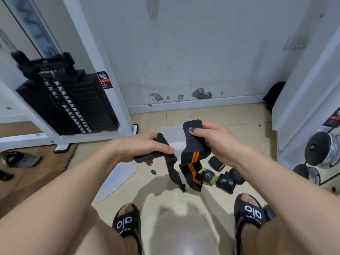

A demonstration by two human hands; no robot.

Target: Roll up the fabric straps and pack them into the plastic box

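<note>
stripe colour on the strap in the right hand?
Orange stripes on black strap, head view.

Head-worn wide-angle view, facing down, near the floor

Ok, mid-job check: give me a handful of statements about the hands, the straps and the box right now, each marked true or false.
1. The right hand pinches the flat end of the orange-striped strap. True.
2. The left hand is idle and holds nothing. False: it grips a plain black strap whose tail hangs down.
3. The strap held by the right hand is already rolled tight. False: it hangs loose and unrolled.
4. Several rolled straps lie on the floor by the right foot side. True.
5. The clear plastic box sits on the floor beyond the hands. True.
6. The box lid is on the box. False: it lies on the floor to the left.
</note>
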